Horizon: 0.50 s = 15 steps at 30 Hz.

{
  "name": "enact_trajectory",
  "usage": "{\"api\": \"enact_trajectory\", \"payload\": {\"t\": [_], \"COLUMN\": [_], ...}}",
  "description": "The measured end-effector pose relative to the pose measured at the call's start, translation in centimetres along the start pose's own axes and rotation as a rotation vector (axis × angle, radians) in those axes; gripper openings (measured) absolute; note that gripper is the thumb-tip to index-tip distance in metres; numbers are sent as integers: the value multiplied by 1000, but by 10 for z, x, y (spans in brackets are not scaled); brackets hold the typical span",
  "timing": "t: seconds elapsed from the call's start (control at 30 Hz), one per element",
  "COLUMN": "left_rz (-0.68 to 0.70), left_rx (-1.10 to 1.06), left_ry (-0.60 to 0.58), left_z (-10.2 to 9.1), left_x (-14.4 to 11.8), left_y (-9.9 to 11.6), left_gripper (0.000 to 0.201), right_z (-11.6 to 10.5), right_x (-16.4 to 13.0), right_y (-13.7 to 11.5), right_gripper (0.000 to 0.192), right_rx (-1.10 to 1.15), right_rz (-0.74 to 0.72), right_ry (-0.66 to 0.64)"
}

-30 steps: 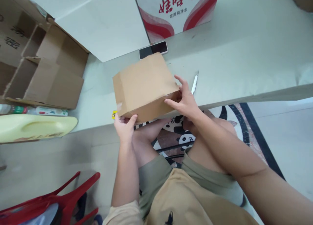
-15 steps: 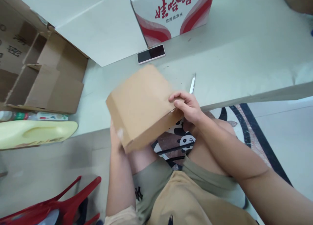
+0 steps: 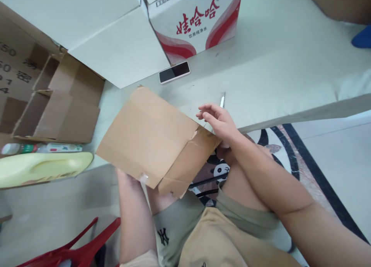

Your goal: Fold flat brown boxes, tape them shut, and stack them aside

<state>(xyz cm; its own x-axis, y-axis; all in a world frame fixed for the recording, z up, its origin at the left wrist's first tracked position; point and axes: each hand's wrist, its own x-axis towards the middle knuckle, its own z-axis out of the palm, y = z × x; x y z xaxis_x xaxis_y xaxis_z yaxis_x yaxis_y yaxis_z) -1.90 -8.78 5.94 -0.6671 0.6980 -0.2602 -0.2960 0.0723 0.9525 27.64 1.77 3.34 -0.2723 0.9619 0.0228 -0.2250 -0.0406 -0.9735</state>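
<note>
— Right hand (image 3: pixel 218 120): fingers loosely spread at the cardboard box's (image 3: pixel 150 139) far corner, over the table's (image 3: pixel 275 81) near edge. Left?

— Hidden beneath, supporting; grip unclear. Flap folding is likely next.

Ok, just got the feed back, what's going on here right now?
A seated person holds a plain brown cardboard box over their lap at the edge of the table. The left hand is mostly hidden beneath it, supporting it from below. The right hand rests at the box's right corner, fingers loose, where an end flap hangs open. On the table behind lie a phone and a small white cutter, with a red-and-white printed carton further back.
</note>
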Motion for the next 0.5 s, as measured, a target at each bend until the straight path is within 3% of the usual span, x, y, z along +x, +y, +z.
{"api": "enact_trajectory", "payload": {"t": [0.13,0.3,0.4,0.5], "left_rz": [-49,-119,-224,-330], "left_rx": [-56,-62,-4,37], "left_ry": [23,-18,-63,-132], "left_z": [7,35,47,49], "left_x": [1,-17,-12,6], "left_y": [1,22,40,44], "left_gripper": [19,22,21,16], "right_z": [-4,-2,2,7], "right_x": [5,2,6,11], "right_y": [-6,-21,-21,-17], "right_gripper": [24,34,35,40], "right_rx": [7,131,275,322], "right_rz": [145,286,229,182], "right_ry": [-9,-153,-224,-253]}}
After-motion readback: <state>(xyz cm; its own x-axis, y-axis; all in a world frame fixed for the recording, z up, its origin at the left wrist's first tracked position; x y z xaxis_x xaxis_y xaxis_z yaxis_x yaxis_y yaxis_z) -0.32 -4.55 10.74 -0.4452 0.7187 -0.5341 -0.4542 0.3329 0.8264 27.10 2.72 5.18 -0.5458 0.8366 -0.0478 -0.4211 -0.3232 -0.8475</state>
